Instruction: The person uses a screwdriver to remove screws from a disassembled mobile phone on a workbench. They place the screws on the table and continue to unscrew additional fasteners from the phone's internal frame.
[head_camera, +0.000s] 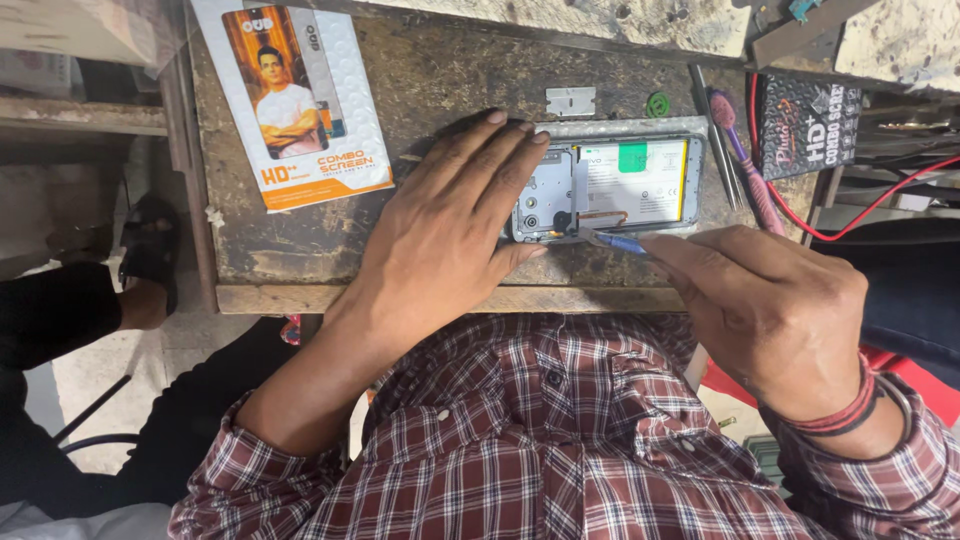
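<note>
While the left hand (440, 235) lies flat with its fingers spread and stretched out, it's pressing down on the left end of an opened phone (610, 187), so that end of the phone is pretty much hidden under the palm. That phone sits back-open at about 12 o'clock from the chest, showing a white battery with a green sticker and grey boards. At 3 o'clock, the right hand (770, 310) has its fingers curled in tight, pinching a small blue-handled tool (615, 241) whose tip touches the phone's near edge; most of the handle is buried in the grip, so can't tell what kind it is. Tweezers (718, 135) and a purple toothbrush (745, 160) lie just right of the phone. A white-orange screen package (300, 100) sits at 10 o'clock, and a dark box (805, 125) at 2 o'clock is cut off partly by clutter.
</note>
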